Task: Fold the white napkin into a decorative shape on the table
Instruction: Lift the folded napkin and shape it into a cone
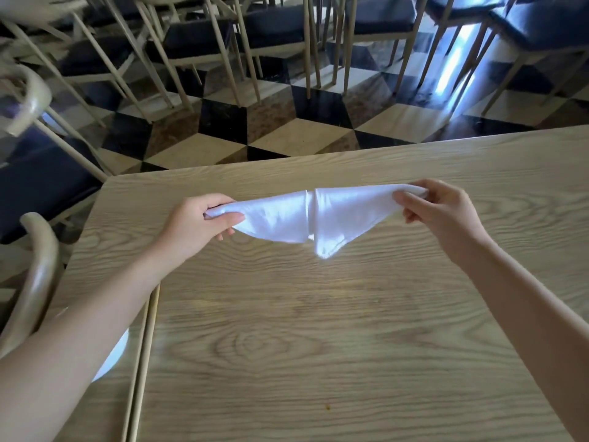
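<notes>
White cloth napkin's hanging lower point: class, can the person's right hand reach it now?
Probably, but only after letting go: the right hand pinches the white cloth napkin at its right end. Nothing stands between them above the pale wooden table.

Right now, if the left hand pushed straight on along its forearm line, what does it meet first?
Only the end of the white napkin that the left hand grips. Past that, the line looks free over the bare table to its far edge; the right hand sits well aside. Depth is unclear.
</notes>
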A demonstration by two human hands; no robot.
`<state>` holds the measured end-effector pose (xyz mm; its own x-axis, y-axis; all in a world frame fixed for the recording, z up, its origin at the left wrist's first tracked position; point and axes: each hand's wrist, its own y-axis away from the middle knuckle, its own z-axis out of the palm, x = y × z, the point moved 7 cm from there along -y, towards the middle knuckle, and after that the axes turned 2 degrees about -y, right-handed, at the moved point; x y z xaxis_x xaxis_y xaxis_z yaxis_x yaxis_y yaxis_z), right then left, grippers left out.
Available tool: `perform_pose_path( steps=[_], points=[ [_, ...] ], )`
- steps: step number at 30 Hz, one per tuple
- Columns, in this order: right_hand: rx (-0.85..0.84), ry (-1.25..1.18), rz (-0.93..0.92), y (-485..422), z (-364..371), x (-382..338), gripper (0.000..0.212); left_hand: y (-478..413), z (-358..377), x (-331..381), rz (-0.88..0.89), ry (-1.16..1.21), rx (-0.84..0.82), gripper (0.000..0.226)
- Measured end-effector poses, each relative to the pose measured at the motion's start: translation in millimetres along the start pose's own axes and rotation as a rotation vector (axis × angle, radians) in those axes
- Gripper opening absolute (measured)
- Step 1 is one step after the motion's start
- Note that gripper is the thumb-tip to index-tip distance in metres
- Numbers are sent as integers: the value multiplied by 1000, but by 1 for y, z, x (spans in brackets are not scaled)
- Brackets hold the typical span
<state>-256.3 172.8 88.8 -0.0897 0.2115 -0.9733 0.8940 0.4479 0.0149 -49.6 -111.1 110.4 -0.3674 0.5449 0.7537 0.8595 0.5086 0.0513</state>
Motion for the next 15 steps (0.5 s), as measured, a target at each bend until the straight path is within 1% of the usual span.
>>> perform_pose_path(
  steps=[2, 3, 5, 8, 9, 11, 13, 15],
  points=[
    [-11, -24, 44, -3, 0, -6, 3, 2, -5, 1, -67, 83, 2, 3],
    [-14, -24, 64, -3, 0, -8, 7, 4, -7, 1, -98, 103, 1, 2],
    [-19, -66, 109, -2, 1, -10, 14, 9, -9, 1, -162, 157, -3, 12],
    [-20, -132, 131, 5, 3, -23, 8, 18, -11, 5, -224, 334, -30, 19],
    [-3, -119, 122, 8, 3, -30, 6, 21, -11, 8, -235, 382, -31, 21],
    [61, -39, 72, 15, 3, -47, 11, 27, -11, 16, -244, 436, -2, 21],
    [122, 62, -17, 25, 7, -71, 16, 33, -12, 31, -238, 446, 60, 13],
    [153, 128, -120, 39, 16, -97, 14, 39, -13, 48, -227, 444, 130, 12]
  ],
)
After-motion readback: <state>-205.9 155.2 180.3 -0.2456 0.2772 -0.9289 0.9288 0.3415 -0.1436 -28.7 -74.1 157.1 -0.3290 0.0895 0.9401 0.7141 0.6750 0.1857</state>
